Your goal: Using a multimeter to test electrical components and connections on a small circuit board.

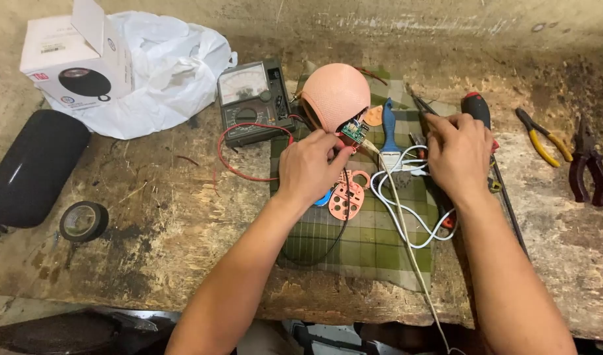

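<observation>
Pink speaker shell (334, 95) on checked cloth (367, 243), domed side up, open end facing person. Left hand (309, 167) pinches green circuit board (356, 131) at shell's opening. Right hand (458, 154) curled over white cable (406, 210); grip hidden, fingertips unseen. Screwdriver (477, 108) partly covered.

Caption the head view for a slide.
Left hand pinches a small green circuit board beside a pink dome shell; right hand rests on white cable.
</observation>
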